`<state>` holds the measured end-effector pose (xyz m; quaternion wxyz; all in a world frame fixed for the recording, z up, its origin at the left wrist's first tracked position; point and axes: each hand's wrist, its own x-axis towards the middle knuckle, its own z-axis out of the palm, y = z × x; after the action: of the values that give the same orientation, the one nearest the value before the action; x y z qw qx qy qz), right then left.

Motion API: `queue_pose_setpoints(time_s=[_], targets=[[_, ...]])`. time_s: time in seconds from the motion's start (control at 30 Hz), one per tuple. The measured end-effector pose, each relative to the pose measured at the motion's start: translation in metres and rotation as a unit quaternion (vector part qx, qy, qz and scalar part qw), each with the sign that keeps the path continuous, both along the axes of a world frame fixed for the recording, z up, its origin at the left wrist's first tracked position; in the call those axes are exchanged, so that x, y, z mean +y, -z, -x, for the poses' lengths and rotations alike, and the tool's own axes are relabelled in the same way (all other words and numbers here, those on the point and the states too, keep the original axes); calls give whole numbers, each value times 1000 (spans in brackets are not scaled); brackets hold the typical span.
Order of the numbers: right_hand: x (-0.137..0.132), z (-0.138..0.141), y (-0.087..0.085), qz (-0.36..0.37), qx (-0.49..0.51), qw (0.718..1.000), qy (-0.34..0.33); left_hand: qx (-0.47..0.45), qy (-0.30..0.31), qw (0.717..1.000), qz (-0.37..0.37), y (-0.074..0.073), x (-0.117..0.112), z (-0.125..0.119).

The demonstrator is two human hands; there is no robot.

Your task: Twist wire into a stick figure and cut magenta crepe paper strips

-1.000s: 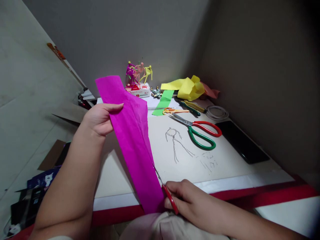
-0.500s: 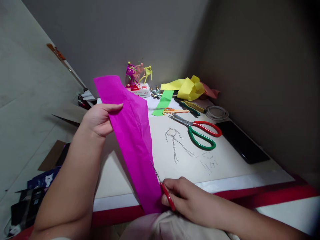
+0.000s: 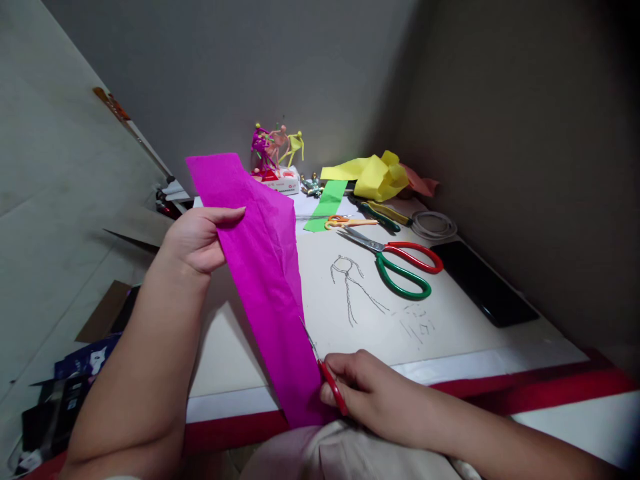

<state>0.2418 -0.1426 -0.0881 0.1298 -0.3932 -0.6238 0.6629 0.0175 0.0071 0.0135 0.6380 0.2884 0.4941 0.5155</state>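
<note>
Magenta crepe paper (image 3: 265, 280) hangs as a strip at frame centre, lower end by the table edge; right hand (image 3: 375, 393) curled shut round red-handled scissors (image 3: 333, 387), blades at the strip's right edge; left hand (image 3: 200, 240) grips its upper part; green-and-red scissors (image 3: 400, 270) lie beyond on white tabletop (image 3: 450, 340), upper right.
</note>
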Motion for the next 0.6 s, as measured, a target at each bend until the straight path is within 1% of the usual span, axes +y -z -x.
queue_pose_setpoints(time_s=[0.13, 0.27, 0.43, 0.5, 0.6], targets=[[0, 0, 0, 8, 15, 1000, 4, 13, 12, 1000, -9, 2, 1, 2], [0, 1, 3, 18, 7, 1000, 11, 29, 18, 999, -17, 2, 0, 2], [1, 2, 4, 21, 6, 1000, 9, 24, 22, 999, -25, 1, -2, 1], [1, 2, 4, 20, 5, 1000, 9, 25, 45, 998, -28, 1, -2, 3], [0, 2, 4, 22, 3, 1000, 11, 58, 101, 993, -16, 5, -1, 7]])
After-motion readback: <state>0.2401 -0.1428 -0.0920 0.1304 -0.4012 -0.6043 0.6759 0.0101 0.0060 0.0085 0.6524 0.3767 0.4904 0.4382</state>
